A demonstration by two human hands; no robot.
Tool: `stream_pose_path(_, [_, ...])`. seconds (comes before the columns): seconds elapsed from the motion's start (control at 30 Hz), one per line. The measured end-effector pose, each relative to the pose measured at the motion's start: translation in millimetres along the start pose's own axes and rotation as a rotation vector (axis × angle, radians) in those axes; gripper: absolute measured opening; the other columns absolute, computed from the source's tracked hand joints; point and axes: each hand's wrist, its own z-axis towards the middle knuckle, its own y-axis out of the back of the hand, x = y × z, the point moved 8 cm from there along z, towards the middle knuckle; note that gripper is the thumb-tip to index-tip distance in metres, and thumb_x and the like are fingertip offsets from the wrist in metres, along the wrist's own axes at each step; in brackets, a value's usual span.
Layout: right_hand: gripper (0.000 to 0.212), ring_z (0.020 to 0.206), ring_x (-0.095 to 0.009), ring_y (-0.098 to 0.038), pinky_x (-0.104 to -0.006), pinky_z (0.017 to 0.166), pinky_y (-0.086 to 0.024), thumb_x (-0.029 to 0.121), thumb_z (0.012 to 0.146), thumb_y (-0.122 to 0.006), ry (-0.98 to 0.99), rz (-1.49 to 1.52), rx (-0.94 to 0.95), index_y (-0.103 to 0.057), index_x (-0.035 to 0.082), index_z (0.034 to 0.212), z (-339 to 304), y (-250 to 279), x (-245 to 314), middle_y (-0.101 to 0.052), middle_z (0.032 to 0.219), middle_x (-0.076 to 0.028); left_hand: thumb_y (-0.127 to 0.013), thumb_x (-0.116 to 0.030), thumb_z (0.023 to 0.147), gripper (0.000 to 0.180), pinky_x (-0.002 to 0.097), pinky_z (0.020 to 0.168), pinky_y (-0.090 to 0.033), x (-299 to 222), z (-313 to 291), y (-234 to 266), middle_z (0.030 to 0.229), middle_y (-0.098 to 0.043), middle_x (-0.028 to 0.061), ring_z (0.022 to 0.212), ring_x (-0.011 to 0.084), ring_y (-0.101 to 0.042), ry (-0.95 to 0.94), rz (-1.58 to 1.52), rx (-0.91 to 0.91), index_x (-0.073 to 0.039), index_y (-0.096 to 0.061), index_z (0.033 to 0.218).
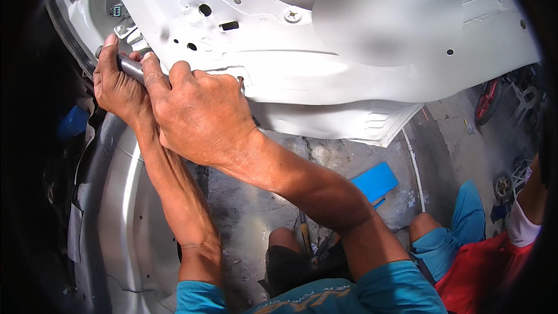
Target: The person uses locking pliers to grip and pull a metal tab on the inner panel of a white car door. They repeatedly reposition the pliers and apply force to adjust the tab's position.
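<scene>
A grey car door panel [279, 78] with several holes fills the upper part of the head view. Beside its left edge, a metal hinge-like bracket [132, 36] shows near the body opening. A dark grey rod-shaped tool [131, 69] lies slantwise across this corner. My left hand [121, 88] is closed around the tool's outer end, with the thumb pointing up along it. My right hand [200, 110] grips the inner end, its knuckles close to the panel. The fingers hide that end of the tool, so its exact kind is unclear.
Below the door, a blue flat box [375, 181] rests on the concrete floor near a white pipe [414, 168]. The car's sill [119, 197] curves down the left. A person in red [485, 264] is close at lower right. Wheels [503, 186] stand beyond.
</scene>
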Motion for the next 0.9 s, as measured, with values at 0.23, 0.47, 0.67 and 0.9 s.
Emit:
stream_pose_path(0.23, [0.058,0.05,-0.021,-0.065,-0.0344,0.041,-0.049,0.013,0.076,-0.071,-0.017,0.045,-0.031,-0.064,-0.009,0.13,5.3,4.4,-3.4,-0.063,0.07,-0.014,-0.07,-0.007,0.098,0.017,0.0211,0.062,-0.06,-4.6,1.8,-6.8,0.098,-0.062,0.0055,0.074,0.0091,-0.068,-0.012,-0.006,0.028,-0.006,-0.076,0.113])
stream_pose_path(0.47, [0.056,0.047,-0.02,-0.064,-0.0327,0.038,-0.047,0.01,0.076,-0.071,-0.032,0.069,-0.043,-0.065,-0.012,0.127,9.1,4.3,-7.2,-0.063,0.067,-0.016,-0.079,-0.011,0.091,0.017,0.0232,0.055,-0.055,-15.2,3.3,-17.0,0.083,-0.062,0.0056,0.063,0.0111,-0.066,0.13,-0.227,-0.048,0.004,-0.071,0.088])
stream_pose_path(0.67, [0.057,0.048,-0.02,-0.065,-0.0324,0.039,-0.049,0.009,0.077,-0.071,-0.039,0.118,-0.086,-0.063,-0.013,0.129,9.3,9.7,-6.5,-0.062,0.067,-0.016,-0.08,-0.011,0.09,0.018,0.0232,0.054,-0.055,-32.2,8.2,-18.9,0.079,-0.062,0.0056,0.061,0.0111,-0.065,-0.005,-0.168,-0.002,0.004,-0.069,0.087])
stream_pose_path(0.9, [0.055,0.049,-0.019,-0.065,-0.0309,0.039,-0.048,0.009,0.08,-0.071,-0.055,0.174,-0.147,-0.062,-0.012,0.13,5.9,18.8,-13.3,-0.061,0.069,-0.015,-0.078,-0.01,0.092,0.014,0.0228,0.059,-0.058,-51.5,12.7,-30.9,0.094,-0.066,0.0072,0.067,0.0126,-0.069,-0.15,-0.079,0.093,0.002,-0.076,0.099])
